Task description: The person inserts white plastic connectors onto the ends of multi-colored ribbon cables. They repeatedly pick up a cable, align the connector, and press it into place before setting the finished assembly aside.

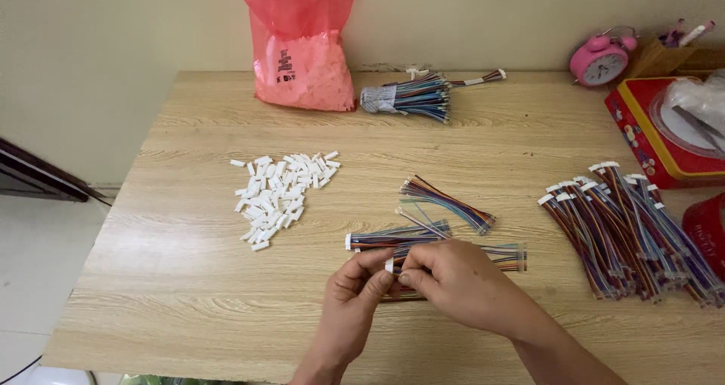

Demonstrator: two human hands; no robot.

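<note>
Hands meet low at the table's near edge, just below centre in the head view. My left hand [353, 288] has fingers curled in, thumb and fingertips pinched together on a small white connector [389, 265] at the end of a multicoloured wire bundle [453, 255]. My right hand [453, 278] is closed too, fingers folded over the same wire end, its fingertips touching the left hand's. I can't tell which hand carries the connector's weight; both clamp on that one spot. The wire bundle runs out to the right from under the right hand and lies flat on the wooden table [189, 279].

Just above the hands, touching or nearly so: a second wire bundle [396, 238] with a white end pointing left, and a third bundle [445, 204] angled away toward the right. Pile of loose white connectors [279, 192] sits up and left, well apart from both hands. Big stack of finished wires [634, 234] lies at the right. Far edge: pink plastic bag [302, 45], another wire bunch [411, 96], pink alarm clock [600, 58], red tin [664, 139].
</note>
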